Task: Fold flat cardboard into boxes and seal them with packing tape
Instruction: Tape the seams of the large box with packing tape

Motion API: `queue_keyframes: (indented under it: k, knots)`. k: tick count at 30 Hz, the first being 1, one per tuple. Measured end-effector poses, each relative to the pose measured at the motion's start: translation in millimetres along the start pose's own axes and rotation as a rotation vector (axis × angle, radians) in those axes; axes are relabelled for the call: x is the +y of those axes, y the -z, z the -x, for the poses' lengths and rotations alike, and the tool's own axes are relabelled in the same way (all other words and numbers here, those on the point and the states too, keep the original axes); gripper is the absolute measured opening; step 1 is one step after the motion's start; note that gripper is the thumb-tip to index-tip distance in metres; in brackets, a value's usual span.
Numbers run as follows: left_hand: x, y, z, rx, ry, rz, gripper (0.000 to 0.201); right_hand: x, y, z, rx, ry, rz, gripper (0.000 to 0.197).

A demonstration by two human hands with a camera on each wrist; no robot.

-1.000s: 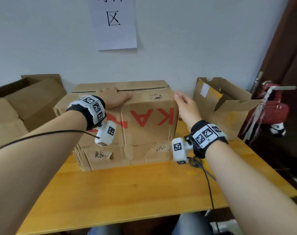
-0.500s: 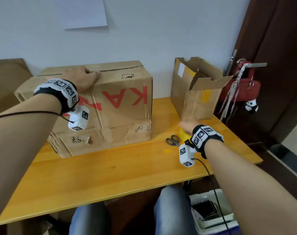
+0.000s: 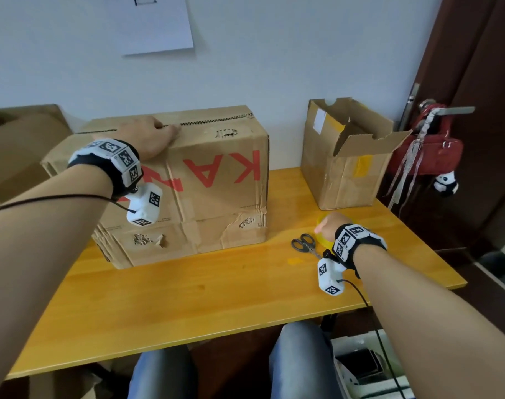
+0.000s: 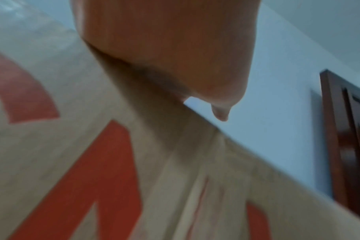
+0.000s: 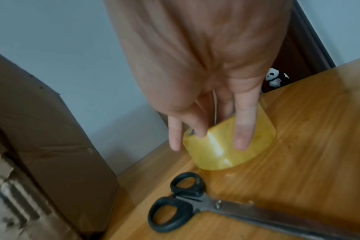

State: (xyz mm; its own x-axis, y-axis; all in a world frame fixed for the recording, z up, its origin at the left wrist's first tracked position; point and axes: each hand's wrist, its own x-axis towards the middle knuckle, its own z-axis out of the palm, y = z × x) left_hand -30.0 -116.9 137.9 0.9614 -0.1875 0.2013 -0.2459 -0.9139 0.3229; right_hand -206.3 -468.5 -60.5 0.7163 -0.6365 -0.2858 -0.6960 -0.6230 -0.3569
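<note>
Head view: right hand (image 3: 327, 226) down on the yellow tape roll (image 5: 228, 146), fingers (image 5: 244, 129) draped over its outer wall, thumb side at the near rim — grasp looks begun, cannot tell whether closed. Roll lying on the orange wooden bench (image 3: 216, 298), black-handled scissors (image 3: 304, 244) just beside it toward the person. Left hand (image 3: 147, 136) flat, fingers extended, pressing the top seam of the big folded box (image 3: 216, 191) with red letters, flaps closed. Box standing at the back of the bench, against the pale wall (image 3: 274, 53). Smaller open box (image 3: 349, 168) at the far right corner, flaps up. Sheet of paper (image 3: 159, 24) stuck on the wall above. Dark brown door (image 3: 476, 82) at right, red bag (image 3: 430, 151) with a panda charm (image 3: 445, 184) hanging from its handle. More cardboard (image 3: 21, 145) at far left.
</note>
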Motion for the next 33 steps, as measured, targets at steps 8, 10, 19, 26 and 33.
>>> queue_keyframes:
  k: [8, 10, 19, 26, 33]
  knots:
    - [5, 34, 18, -0.07, 0.034, 0.086, 0.085, -2, -12, 5, 0.104, 0.07, 0.108, 0.023]
    - [4, 36, 18, -0.081, 0.048, 0.096, 0.085, -7, -12, 9, 0.081, 0.083, 0.143, 0.011]
    - [2, 32, 18, -0.094, 0.018, 0.182, 0.081, -26, -1, 27, 0.143, 0.074, 0.018, 0.034]
    - [0, 39, 23, -0.12, -0.006, 0.243, 0.075, -83, 68, 75, 0.412, 0.336, -0.697, 0.051]
    - [-8, 48, 20, -0.233, 0.046, 0.515, 0.084, -188, 133, 123, 0.562, 0.63, -1.171, 0.038]
